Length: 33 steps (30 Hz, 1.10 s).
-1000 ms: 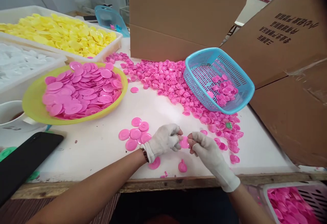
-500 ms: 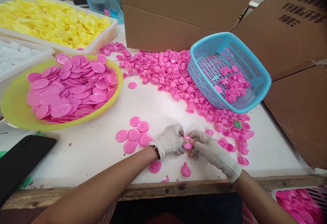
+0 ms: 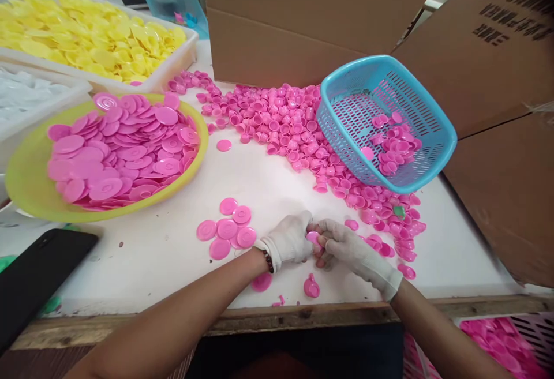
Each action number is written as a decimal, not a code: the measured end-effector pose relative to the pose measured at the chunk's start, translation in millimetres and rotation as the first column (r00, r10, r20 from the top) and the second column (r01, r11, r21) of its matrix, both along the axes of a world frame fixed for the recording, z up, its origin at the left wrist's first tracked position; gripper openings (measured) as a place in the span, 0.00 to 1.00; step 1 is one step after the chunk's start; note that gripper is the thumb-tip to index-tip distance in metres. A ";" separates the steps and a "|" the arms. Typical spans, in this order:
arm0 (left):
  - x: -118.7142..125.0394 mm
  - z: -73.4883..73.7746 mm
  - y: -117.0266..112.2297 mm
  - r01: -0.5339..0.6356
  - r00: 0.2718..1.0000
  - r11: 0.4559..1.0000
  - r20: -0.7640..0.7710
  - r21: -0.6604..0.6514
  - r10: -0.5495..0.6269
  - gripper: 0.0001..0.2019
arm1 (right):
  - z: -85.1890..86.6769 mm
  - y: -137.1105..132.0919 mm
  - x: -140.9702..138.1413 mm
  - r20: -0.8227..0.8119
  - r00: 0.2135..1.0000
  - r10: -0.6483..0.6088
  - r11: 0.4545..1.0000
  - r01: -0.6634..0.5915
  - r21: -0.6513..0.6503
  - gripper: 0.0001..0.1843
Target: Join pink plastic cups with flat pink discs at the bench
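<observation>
My left hand (image 3: pixel 289 237) and my right hand (image 3: pixel 350 244), both in white gloves, meet over the near edge of the white table (image 3: pixel 268 183). Their fingertips are pinched together on one small pink plastic piece (image 3: pixel 312 238). A few pink discs (image 3: pixel 225 229) lie just left of my left hand. One pink disc (image 3: pixel 261 281) and an assembled pink piece (image 3: pixel 310 286) rest below my hands. A long heap of small pink caps (image 3: pixel 294 131) runs from the table's back to my right hand.
A yellow bowl (image 3: pixel 26 188) full of pink discs stands at left. A tilted blue basket (image 3: pixel 385 122) holds pink caps. White trays of yellow discs (image 3: pixel 95 36) sit behind. Cardboard boxes (image 3: pixel 497 79) wall the back and right. A black phone (image 3: pixel 37 275) lies near left.
The camera shifted so the table sits lower-left in view. My hands closed tighter together on the pink piece, which is now more hidden between the fingers.
</observation>
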State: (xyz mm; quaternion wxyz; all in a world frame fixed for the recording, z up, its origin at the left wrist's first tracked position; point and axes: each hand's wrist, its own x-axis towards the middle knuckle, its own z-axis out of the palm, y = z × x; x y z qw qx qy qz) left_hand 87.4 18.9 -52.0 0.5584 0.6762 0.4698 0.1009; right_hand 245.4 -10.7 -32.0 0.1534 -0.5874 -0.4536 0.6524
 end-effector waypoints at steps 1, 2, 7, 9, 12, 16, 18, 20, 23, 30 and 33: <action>1.2 0.3 0.0 0.003 1.000 1.000 0.001 -0.020 -0.003 0.12 | -0.7 -0.1 0.0 -0.003 1.000 0.009 1.000 -0.009 -0.002 0.12; 1.1 1.0 -0.1 0.010 1.000 0.999 0.014 -0.043 -0.010 0.12 | -1.7 -0.3 0.1 -0.006 1.000 0.015 1.000 -0.015 -0.005 0.13; -30.5 16.8 9.0 0.051 0.987 0.998 0.155 -0.047 -0.044 0.16 | 1.7 1.1 5.4 -0.031 0.998 -0.046 0.998 0.048 0.042 0.12; -54.1 28.4 18.0 0.030 0.993 0.991 0.110 0.130 -0.044 0.11 | 12.9 4.8 10.0 -0.148 0.961 -0.233 0.943 0.261 0.208 0.12; -81.4 43.9 30.1 0.055 0.998 0.933 -0.042 0.355 -0.043 0.03 | 32.3 9.4 10.8 -0.397 0.794 -0.461 0.694 0.601 0.396 0.10; -86.2 47.9 33.6 0.018 0.997 0.899 -0.080 0.438 0.019 0.05 | 31.6 -2.0 -22.6 -0.183 0.967 -0.177 0.744 0.253 0.619 0.10; -80.9 43.4 32.5 -0.003 0.995 0.895 -0.084 0.446 0.046 0.06 | 19.2 -12.6 -48.7 0.144 0.971 0.191 0.663 -0.236 0.710 0.12; -75.8 38.2 31.9 -0.010 0.994 0.901 -0.095 0.434 0.057 0.05 | 6.0 -19.9 -69.9 0.505 0.773 0.383 0.421 -0.633 0.650 0.13; -71.4 35.4 31.6 0.003 0.993 0.909 -0.107 0.417 0.046 0.05 | -7.8 -20.2 -79.8 0.767 0.540 0.347 0.212 -0.842 0.497 0.12; -50.8 45.6 -4.0 0.099 0.995 0.886 -0.040 0.452 -0.091 0.07 | -15.1 -16.8 -21.8 0.696 0.716 0.055 0.452 -0.639 0.622 0.16; -32.0 38.0 -31.6 0.252 0.967 0.914 -0.114 0.317 -0.227 0.05 | -7.9 -32.4 8.8 0.552 0.823 -0.134 0.701 -0.315 0.640 0.10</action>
